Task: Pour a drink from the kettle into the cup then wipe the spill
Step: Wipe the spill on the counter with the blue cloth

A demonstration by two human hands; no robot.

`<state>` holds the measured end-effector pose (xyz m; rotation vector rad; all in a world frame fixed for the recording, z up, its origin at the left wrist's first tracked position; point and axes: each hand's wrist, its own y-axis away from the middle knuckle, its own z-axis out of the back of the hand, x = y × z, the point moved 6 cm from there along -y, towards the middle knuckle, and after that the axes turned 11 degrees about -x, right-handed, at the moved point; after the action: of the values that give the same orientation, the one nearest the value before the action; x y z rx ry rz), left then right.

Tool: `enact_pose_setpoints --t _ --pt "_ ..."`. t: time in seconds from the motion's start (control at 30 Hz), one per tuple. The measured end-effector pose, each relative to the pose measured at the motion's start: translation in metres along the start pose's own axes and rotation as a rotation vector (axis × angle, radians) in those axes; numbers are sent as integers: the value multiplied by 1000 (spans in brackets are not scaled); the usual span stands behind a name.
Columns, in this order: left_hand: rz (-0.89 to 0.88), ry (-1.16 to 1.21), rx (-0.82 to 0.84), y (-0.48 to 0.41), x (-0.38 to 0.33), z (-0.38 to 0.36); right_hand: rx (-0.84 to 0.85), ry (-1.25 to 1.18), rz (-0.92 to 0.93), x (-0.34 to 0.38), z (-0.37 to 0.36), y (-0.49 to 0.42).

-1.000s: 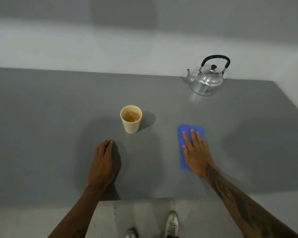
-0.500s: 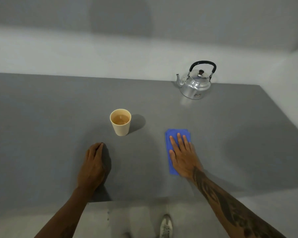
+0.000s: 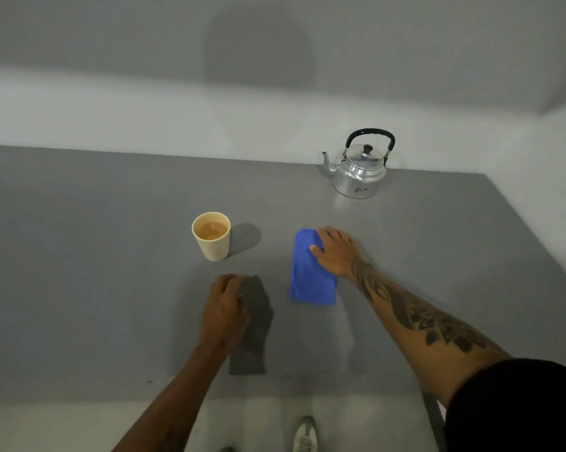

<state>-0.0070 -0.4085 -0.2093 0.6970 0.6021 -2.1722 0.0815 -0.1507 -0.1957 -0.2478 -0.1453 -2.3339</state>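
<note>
A cream cup (image 3: 211, 236) with brown drink in it stands upright on the grey table (image 3: 79, 256). The metal kettle (image 3: 358, 168) with a black handle sits at the far right, by the wall. A folded blue cloth (image 3: 309, 275) lies flat to the right of the cup. My right hand (image 3: 335, 251) presses on the cloth's upper right part, fingers spread over its edge. My left hand (image 3: 224, 308) rests on the table below the cup, fingers curled, holding nothing. No spill is visible.
The table's right edge (image 3: 536, 236) runs diagonally toward me and its near edge (image 3: 79, 399) crosses the bottom. A pale wall (image 3: 177, 112) rises behind the table. A shoe (image 3: 304, 435) shows on the floor below.
My right hand has slid up and to the right on the blue cloth, so more of the cloth now shows below it. The left hand has stayed put.
</note>
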Motion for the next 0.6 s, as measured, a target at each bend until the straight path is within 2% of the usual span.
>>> enact_pose_setpoints --t 0.13,0.23,0.4,0.6 --pt "29 22 8 -15 -75 -48 74 16 37 -5 13 -14" --pt "78 -75 47 -28 -104 -77 111 14 66 -7 11 -22" --pt "180 -184 80 -35 -109 -102 161 12 93 -3 2 -31" --pt "167 -252 87 -38 -108 -112 205 10 93 -2 -10 -42"
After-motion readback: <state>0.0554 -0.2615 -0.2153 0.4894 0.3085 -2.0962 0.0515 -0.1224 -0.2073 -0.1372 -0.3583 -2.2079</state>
